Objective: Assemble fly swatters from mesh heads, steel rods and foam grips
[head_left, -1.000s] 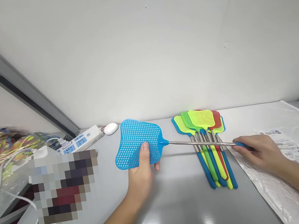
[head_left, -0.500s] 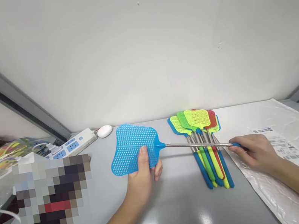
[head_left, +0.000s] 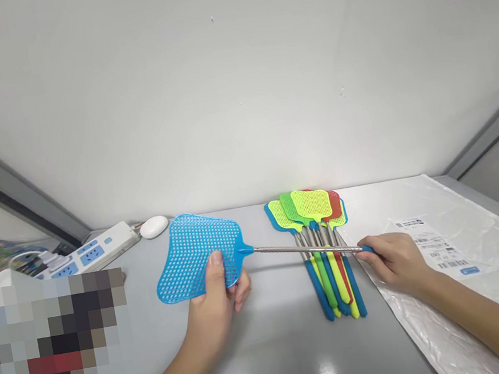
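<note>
A blue fly swatter (head_left: pixel 197 247) with a thin metal telescopic rod is stretched between my two hands above the table. My left hand (head_left: pixel 214 295) grips its mesh head near the neck, thumb on top and fingers beneath. At the other end, my right hand (head_left: pixel 393 259) is closed around the blue handle, most of which is hidden in the palm. Behind and below the rod lies a fanned pile of fly swatters (head_left: pixel 312 204) in yellow, green, red and blue, their handles pointing toward me.
A white plastic mailing bag (head_left: pixel 471 309) with a printed label covers the right of the grey table (head_left: pixel 269 362). To the left are a power strip (head_left: pixel 92 251), a white mouse-shaped object (head_left: pixel 154 226) and a pixelated patch. A pale wall (head_left: pixel 233 87) stands behind.
The view has turned slightly to the right, so everything sits further left in the picture. Both hands keep the same hold on the blue fly swatter, its rod about equally extended.
</note>
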Motion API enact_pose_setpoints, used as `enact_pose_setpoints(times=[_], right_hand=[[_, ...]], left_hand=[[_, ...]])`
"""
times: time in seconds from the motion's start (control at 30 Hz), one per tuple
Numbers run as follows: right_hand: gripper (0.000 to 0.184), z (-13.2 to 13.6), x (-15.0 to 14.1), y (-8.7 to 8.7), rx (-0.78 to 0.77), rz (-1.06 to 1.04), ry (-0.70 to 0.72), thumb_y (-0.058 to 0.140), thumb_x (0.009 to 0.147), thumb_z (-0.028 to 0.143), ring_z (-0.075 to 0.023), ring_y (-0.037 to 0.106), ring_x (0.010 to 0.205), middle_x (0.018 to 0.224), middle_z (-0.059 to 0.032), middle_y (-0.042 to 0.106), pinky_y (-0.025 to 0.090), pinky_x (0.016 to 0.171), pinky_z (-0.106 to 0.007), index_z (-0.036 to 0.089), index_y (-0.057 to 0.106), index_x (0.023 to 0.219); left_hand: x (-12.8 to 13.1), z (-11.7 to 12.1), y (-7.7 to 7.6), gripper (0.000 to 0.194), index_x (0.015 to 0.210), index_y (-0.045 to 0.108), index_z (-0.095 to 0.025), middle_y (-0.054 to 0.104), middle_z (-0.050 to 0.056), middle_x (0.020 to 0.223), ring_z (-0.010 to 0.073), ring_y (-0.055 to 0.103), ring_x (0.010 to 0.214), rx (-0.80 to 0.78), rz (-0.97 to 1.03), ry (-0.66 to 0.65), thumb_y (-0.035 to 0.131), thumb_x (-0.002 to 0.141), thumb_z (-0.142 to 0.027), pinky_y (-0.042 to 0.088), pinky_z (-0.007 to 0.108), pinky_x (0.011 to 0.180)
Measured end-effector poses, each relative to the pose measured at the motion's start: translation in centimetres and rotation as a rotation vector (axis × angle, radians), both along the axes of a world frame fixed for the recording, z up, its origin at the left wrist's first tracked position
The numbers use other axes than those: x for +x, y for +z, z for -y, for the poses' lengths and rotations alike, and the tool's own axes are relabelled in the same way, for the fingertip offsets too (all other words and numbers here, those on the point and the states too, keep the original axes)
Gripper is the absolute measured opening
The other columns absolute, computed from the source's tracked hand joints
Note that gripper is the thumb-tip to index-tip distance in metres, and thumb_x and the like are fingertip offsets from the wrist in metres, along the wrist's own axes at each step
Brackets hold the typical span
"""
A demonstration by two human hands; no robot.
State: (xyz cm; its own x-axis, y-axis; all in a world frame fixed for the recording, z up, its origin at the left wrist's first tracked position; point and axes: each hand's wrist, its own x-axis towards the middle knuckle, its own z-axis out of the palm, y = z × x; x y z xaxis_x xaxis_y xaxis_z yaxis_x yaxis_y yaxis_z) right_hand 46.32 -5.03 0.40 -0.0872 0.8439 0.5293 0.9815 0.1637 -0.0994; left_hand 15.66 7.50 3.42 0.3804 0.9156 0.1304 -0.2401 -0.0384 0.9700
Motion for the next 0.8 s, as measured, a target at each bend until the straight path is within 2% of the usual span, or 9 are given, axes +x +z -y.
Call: enact_pose_setpoints(times=[0.1, 0.23, 0.33, 0.43, 0.53, 0.7, 0.8], right_hand=[[0.033, -0.1, -0.6, 0.3, -0.006, 0.021, -0.001, 0.045, 0.099, 0.036, -0.0121, 0.052, 0.045, 0.051, 0.0014, 0.057, 0.032, 0.05, -0.024, 0.018, 0.065, 0.08], [0.028, -0.1, -1.4, 0.6, -0.021, 0.032, 0.059, 0.046, 0.099, 0.035, -0.0125, 0.055, 0.048, 0.056, 0.0013, 0.061, 0.036, 0.051, -0.024, 0.018, 0.065, 0.087], [0.024, -0.1, -1.6, 0.4, -0.037, 0.029, 0.12, 0.047, 0.099, 0.034, -0.0126, 0.057, 0.049, 0.06, 0.0012, 0.063, 0.039, 0.052, -0.024, 0.019, 0.064, 0.09], [0.018, 0.1, -1.4, 0.0, -0.045, 0.035, 0.153, 0.05, 0.098, 0.031, -0.0132, 0.058, 0.052, 0.064, 0.0007, 0.065, 0.041, 0.053, -0.025, 0.019, 0.062, 0.094], [0.015, 0.4, -1.3, -0.3, -0.062, 0.048, 0.2, 0.05, 0.098, 0.029, -0.0138, 0.06, 0.055, 0.067, 0.0003, 0.066, 0.042, 0.054, -0.026, 0.019, 0.061, 0.1], [0.016, 0.7, -1.7, -0.2, -0.088, 0.04, 0.281, 0.051, 0.096, 0.024, -0.0144, 0.06, 0.057, 0.076, -0.001, 0.07, 0.043, 0.054, -0.027, 0.021, 0.058, 0.11], [0.022, 0.9, -2.1, 0.4, -0.081, 0.033, 0.326, 0.052, 0.095, 0.021, -0.0149, 0.061, 0.058, 0.081, -0.0018, 0.072, 0.044, 0.055, -0.028, 0.021, 0.056, 0.117]], left_hand=[[0.0, -0.6, 0.1, 0.051, 0.056, 0.042, -0.021, 0.041, -0.003, 0.046, 0.0121, 0.036, 0.043, -0.045, 0.06, 0.024, 0.039, 0.096, -0.053, 0.04, 0.03, 0.053], [0.0, -1.0, -0.4, 0.041, 0.064, 0.05, -0.02, 0.049, -0.002, 0.057, 0.0117, 0.044, 0.05, -0.051, 0.089, 0.198, 0.053, 0.092, -0.05, 0.038, 0.026, 0.051], [0.2, -0.6, -1.0, 0.038, 0.072, 0.057, -0.018, 0.053, -0.001, 0.062, 0.0112, 0.046, 0.053, -0.002, 0.006, 0.153, 0.052, 0.092, -0.051, 0.037, 0.025, 0.051], [0.3, -0.2, -1.4, 0.039, 0.079, 0.058, -0.018, 0.053, -0.002, 0.062, 0.0112, 0.046, 0.053, -0.004, 0.047, 0.101, 0.047, 0.094, -0.052, 0.038, 0.024, 0.05], [0.4, -0.2, -1.5, 0.044, 0.079, 0.058, -0.018, 0.052, -0.001, 0.062, 0.0119, 0.048, 0.054, -0.076, 0.14, 0.163, 0.042, 0.095, -0.055, 0.037, 0.024, 0.049], [0.3, -0.9, -1.3, 0.036, 0.083, 0.065, -0.017, 0.064, 0.002, 0.079, 0.0131, 0.057, 0.065, -0.047, 0.161, 0.318, 0.049, 0.094, -0.048, 0.048, 0.027, 0.066], [0.2, -1.2, -1.0, 0.039, 0.087, 0.068, -0.015, 0.068, 0.006, 0.084, 0.0172, 0.063, 0.076, -0.078, 0.192, 0.317, 0.048, 0.094, -0.048, 0.051, 0.03, 0.071]])
